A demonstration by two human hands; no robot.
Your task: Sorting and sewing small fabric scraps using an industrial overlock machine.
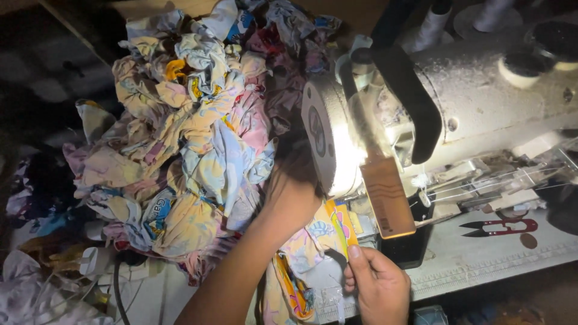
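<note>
A white sewing machine (475,90) fills the upper right, its lamp glaring at the head. A colourful printed fabric piece (328,232) lies under the machine head, running down toward me. My left hand (292,195) reaches up behind the head and rests on this fabric beside the big cloth pile; its fingers are hidden in shadow. My right hand (376,283) pinches the near edge of the same fabric strip between thumb and fingers at the table's front.
A large heap of printed fabric pieces (192,132) covers the table's left side. Red-handled thread snips (500,227) lie on the white table (481,259) at right. Thread spools (433,24) stand behind the machine. More cloth (36,295) lies lower left.
</note>
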